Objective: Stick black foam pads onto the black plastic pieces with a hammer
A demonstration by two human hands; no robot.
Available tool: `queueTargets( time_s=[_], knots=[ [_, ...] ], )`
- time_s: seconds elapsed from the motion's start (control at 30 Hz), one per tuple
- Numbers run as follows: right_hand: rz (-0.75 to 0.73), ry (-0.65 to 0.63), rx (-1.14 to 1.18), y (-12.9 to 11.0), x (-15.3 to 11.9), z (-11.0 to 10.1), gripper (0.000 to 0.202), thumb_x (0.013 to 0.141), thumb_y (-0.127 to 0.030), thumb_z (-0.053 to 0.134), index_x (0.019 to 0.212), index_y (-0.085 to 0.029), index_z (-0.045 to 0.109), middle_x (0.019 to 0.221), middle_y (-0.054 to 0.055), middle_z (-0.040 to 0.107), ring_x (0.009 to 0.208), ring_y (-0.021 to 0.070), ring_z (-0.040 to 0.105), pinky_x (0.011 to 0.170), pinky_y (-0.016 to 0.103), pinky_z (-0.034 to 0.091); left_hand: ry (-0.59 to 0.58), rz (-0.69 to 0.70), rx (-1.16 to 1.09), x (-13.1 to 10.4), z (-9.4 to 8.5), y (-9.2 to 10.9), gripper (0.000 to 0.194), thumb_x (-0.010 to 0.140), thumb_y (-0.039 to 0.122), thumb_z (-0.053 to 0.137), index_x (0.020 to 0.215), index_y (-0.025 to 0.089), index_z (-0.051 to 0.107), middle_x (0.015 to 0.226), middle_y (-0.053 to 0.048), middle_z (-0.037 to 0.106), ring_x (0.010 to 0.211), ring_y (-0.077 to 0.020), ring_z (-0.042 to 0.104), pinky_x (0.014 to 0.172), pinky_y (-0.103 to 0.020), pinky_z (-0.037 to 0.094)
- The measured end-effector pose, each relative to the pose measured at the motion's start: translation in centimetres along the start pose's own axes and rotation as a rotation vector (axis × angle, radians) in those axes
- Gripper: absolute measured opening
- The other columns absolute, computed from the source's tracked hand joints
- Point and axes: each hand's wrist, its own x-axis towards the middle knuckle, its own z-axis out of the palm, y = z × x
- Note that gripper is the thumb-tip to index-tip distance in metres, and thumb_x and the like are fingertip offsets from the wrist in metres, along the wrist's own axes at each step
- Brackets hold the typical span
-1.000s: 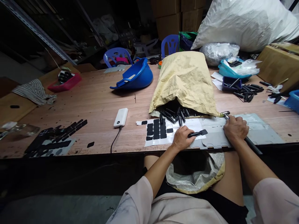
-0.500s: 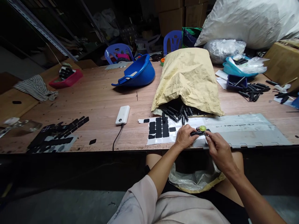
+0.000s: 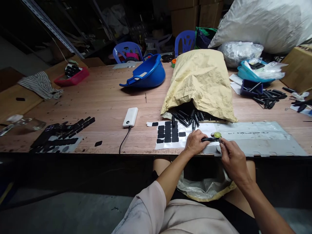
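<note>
My left hand (image 3: 194,142) is closed around one end of a black pen-like tube (image 3: 208,139), which lies nearly level just above the table's front edge. My right hand (image 3: 233,159) pinches a thin tool whose rounded yellow-green end (image 3: 216,134) sits against the tube's other end; what kind of tool it is I cannot make out. Beside my left hand, a white backing sheet (image 3: 165,146) carries rows of black rounded stickers (image 3: 168,131). Several more black tubes (image 3: 187,117) spill from the mouth of a yellow sack (image 3: 202,78) just beyond.
A grey board (image 3: 260,143) covers the table edge at right. A white power bank (image 3: 130,117) with a cable lies left of the stickers. Farther back are a blue basin (image 3: 151,73), a red tray (image 3: 75,78) and a dark box (image 3: 251,88) near loose tubes. An open sack (image 3: 204,191) hangs at my lap.
The view has shifted a little, so the table things appear farther right. Both hands keep their hold, and slightly more of the tube shows between them.
</note>
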Motion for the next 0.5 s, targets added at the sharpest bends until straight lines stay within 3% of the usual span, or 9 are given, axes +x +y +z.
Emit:
queueTargets(
  time_s=[0.13,0.27,0.37,0.43,0.5],
  knots=[
    [0.043,-0.036,0.02,0.7,0.4,-0.5,0.03,0.101,-0.037,0.053,0.117,-0.025,0.075,0.098,0.008,0.075,0.091,0.0253,0.072,0.085,0.039,0.057,0.008,0.016,-0.002,0.0,0.1,-0.2,0.017,0.088,0.03,0.083,0.104,0.026,0.083,0.101,-0.004,0.071,0.107,-0.0241,0.065,0.099,-0.036,0.053],
    [0.095,0.056,-0.129,2.2,3.8,-2.7,0.035,0.1,-0.037,0.053,0.123,-0.024,0.075,0.105,0.01,0.073,0.096,0.0263,0.068,0.091,0.04,0.054,0.01,0.035,0.001,0.0,0.2,-0.4,0.014,0.089,0.029,0.082,0.103,0.026,0.082,0.1,-0.004,0.07,0.106,-0.0237,0.065,0.099,-0.036,0.053],
    [0.297,0.076,-0.36,4.2,7.6,-4.0,0.041,0.098,-0.034,0.054,0.13,-0.02,0.076,0.111,0.015,0.071,0.098,0.0279,0.064,0.086,0.039,0.049,0.022,0.044,0.016,0.0,0.3,-0.3,0.014,0.089,0.03,0.082,0.102,0.026,0.081,0.1,-0.004,0.07,0.105,-0.0241,0.065,0.099,-0.037,0.054],
    [0.47,0.02,-0.491,5.6,9.7,-4.2,0.044,0.1,-0.036,0.053,0.136,-0.021,0.075,0.121,0.017,0.069,0.098,0.0292,0.062,0.079,0.039,0.044,0.028,0.049,0.026,-0.1,0.3,-0.2,0.015,0.088,0.031,0.083,0.101,0.024,0.08,0.101,-0.005,0.07,0.105,-0.0245,0.065,0.098,-0.037,0.054],
    [0.55,-0.037,-0.567,6.8,11.0,-3.7,0.046,0.102,-0.036,0.051,0.139,-0.02,0.074,0.127,0.02,0.067,0.101,0.0305,0.06,0.078,0.04,0.039,0.028,0.055,0.033,-0.1,0.3,-0.2,0.017,0.087,0.032,0.084,0.101,0.023,0.08,0.101,-0.005,0.07,0.104,-0.0246,0.065,0.098,-0.037,0.054]
  ],
)
